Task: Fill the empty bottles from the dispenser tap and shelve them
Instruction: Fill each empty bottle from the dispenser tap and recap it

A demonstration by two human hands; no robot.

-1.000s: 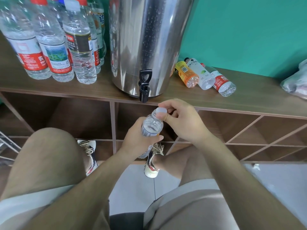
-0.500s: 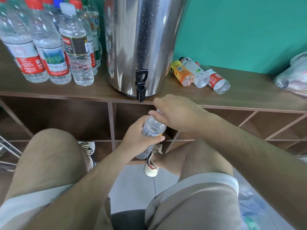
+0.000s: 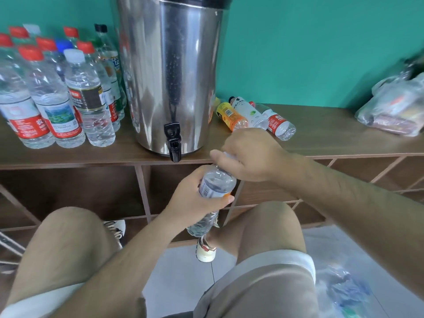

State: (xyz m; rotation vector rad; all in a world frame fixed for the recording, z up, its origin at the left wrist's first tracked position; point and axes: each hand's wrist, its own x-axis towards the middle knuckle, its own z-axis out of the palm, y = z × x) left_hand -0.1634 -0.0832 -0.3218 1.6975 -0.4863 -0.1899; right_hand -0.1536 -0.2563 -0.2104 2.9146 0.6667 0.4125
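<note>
Below the tap (image 3: 173, 143), left hand (image 3: 195, 203) is gripping the water bottle (image 3: 218, 183), right hand (image 3: 252, 157) is clamping its cap (image 3: 227, 154); twist without squeezing.

Found the dispenser (image 3: 169, 76) on the shelf top (image 3: 332, 138), upright bottles (image 3: 55, 106) at its left, three lying bottles (image 3: 254, 115) at its right, perhaps a bag (image 3: 394, 106) farther right, a held bottle (image 3: 215, 184) below and right of the tap (image 3: 173, 143).

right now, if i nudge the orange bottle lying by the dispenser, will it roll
Probably: the orange bottle lies on its side, so it should roll. The white bottle alongside would likely block it on that side. It looks like thin plastic, so probably light.
</note>
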